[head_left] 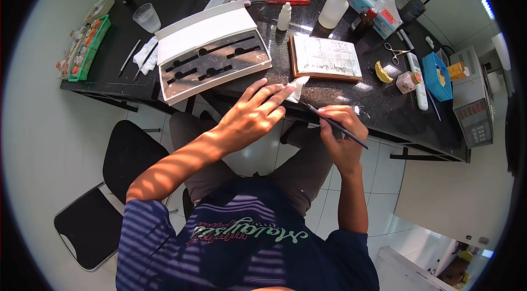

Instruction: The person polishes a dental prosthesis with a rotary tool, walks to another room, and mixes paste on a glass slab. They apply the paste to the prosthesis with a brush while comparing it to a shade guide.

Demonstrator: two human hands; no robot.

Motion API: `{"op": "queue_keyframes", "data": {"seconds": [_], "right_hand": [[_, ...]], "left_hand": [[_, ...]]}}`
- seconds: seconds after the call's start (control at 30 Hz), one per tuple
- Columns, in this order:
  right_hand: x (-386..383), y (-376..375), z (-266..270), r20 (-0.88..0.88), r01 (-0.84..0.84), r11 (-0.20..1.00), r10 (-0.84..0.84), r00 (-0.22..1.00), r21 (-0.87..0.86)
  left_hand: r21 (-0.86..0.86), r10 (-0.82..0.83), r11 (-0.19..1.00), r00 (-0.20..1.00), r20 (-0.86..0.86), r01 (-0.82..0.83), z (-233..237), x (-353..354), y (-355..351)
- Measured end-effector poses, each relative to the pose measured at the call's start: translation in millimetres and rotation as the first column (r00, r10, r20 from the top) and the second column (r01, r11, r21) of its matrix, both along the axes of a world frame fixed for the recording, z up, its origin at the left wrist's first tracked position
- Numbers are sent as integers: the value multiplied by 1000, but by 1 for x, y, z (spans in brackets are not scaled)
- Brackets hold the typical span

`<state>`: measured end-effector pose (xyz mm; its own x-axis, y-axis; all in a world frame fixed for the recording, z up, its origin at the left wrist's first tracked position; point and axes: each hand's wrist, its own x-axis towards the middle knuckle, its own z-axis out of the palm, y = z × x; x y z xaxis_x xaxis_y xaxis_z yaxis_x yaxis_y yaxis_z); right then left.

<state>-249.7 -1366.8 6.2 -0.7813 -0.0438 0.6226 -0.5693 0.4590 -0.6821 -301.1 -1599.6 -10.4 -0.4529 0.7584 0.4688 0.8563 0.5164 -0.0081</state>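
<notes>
My right hand (pixel 341 129) pinches a dark, slim brush (pixel 346 131), its tip pointing up and left to a white tissue (pixel 297 89) at the table's front edge. Palm down, my left hand (pixel 257 110) has its fingers spread, with the fingertips at the tissue's left side. Whether they press on the tissue is hard to tell. Just beyond lies a brown-edged tray (pixel 326 56) with a white, marked surface. To the left, an open white case (pixel 214 52) shows dark slots in its insert.
A dropper bottle (pixel 284 17), squeeze bottle (pixel 334 7) and dark bottle (pixel 363 21) stand behind. Scissors (pixel 394 54), a pink-labelled jar (pixel 407 82) and a blue basket (pixel 437 76) are right. A cup (pixel 147 18) and green basket (pixel 90 49) sit left.
</notes>
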Motion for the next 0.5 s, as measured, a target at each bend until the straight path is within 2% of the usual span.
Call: {"op": "queue_keyframes", "data": {"seconds": [0.17,0.27,0.5], "right_hand": [[10,8,2,45,45,999,-45,998,-3],[13,4,-4,171,165,967,-133,976,-192],[6,-4,-20,190,184,955,-140,972,-234]], "left_hand": [[2,1,1000,1000,8,-1,-1,0,-1],[3,-1,1000,1000,20,1,0,0,0],[-7,17,1000,999,28,-16,-1,1,0]]}}
